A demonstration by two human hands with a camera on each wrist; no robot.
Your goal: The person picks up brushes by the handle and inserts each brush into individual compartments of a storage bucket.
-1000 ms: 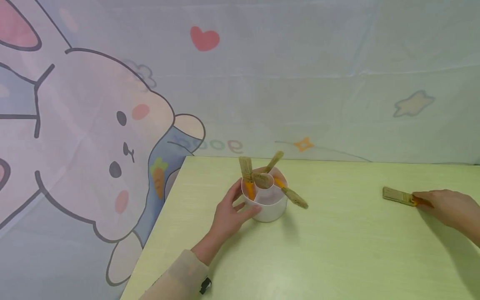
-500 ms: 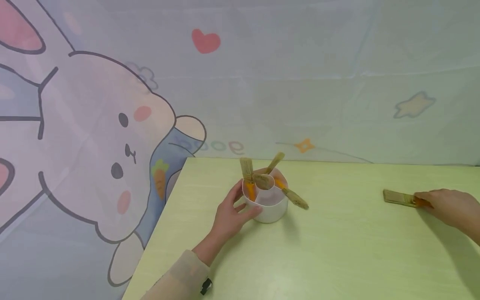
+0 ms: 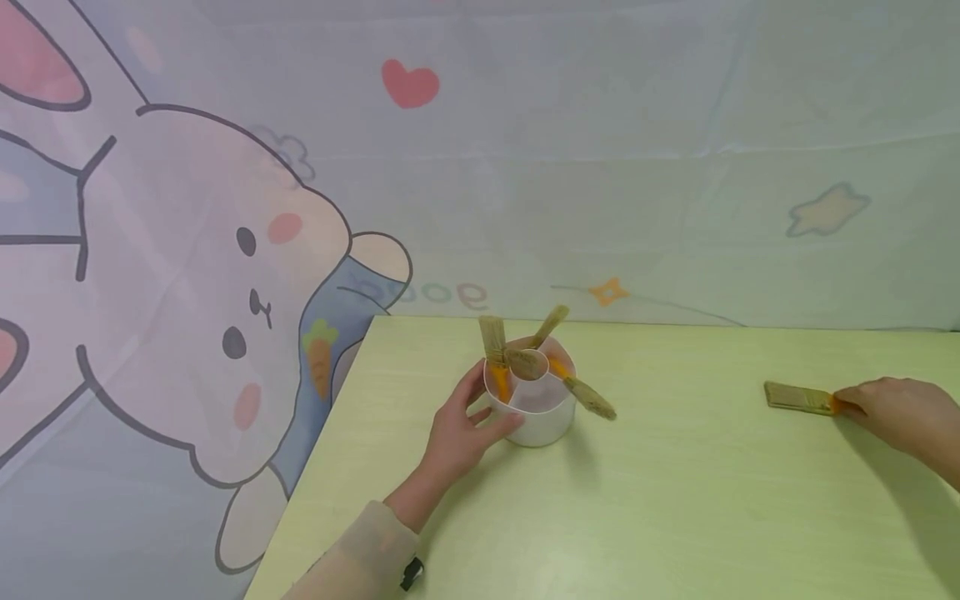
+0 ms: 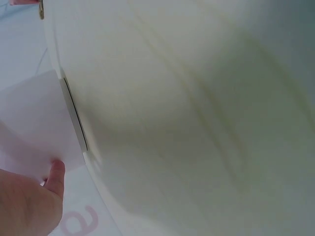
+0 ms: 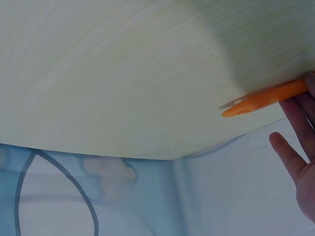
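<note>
In the head view, my left hand (image 3: 457, 429) grips the left side of a white round divided container (image 3: 542, 425), with the thumb on its front. Several paintbrushes stand in it, bristles up, among them a flat paintbrush (image 3: 492, 337) on the left and one leaning out to the right, a paintbrush (image 3: 590, 397). Far to the right, my right hand (image 3: 903, 417) pinches the orange handle of a flat paintbrush (image 3: 798, 397), its bristles pointing left, low over the table. The right wrist view shows this orange handle (image 5: 268, 100) between the fingers; its bristles are hidden there.
The pale yellow-green table (image 3: 660, 500) ends at the back against a hanging cloth (image 3: 570, 167) printed with a rabbit, a heart and stars. The table's left edge slants down toward the front. A small black item (image 3: 412, 572) shows beside the left sleeve.
The right fingers have shifted slightly on the paintbrush's handle, and the paintbrush has turned a little. The left hand and the container stay where they are.
</note>
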